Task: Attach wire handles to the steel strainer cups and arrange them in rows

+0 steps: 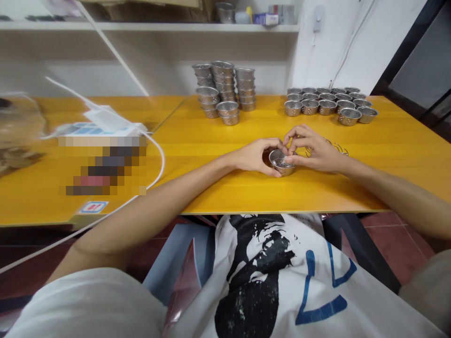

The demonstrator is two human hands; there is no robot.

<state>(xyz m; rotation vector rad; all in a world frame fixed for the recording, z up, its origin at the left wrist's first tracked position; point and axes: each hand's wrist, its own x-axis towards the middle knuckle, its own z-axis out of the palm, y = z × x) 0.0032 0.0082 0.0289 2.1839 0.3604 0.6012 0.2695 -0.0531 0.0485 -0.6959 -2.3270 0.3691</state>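
red tiles (378, 244) show below the near edge of the yellow table (225, 202), and just past that edge sits my work: one perforated metal cup (286, 171), mouth up, between both hands. my left hand (255, 154) curls around its left side, thumb at the near wall, so that grip reads as closed on the cup. my right hand (313, 150) bends its fingers over the rim; i cannot tell whether they pinch anything. to do this well, i judge, i want the left grip steady but light, and small fingertip moves that don't tip the cup. curved metal pieces (341, 149) lie partly behind the right hand; farther back stand stacked cups (223, 82), rows of cups (327, 108) to their right, and a white shelf (176, 27).
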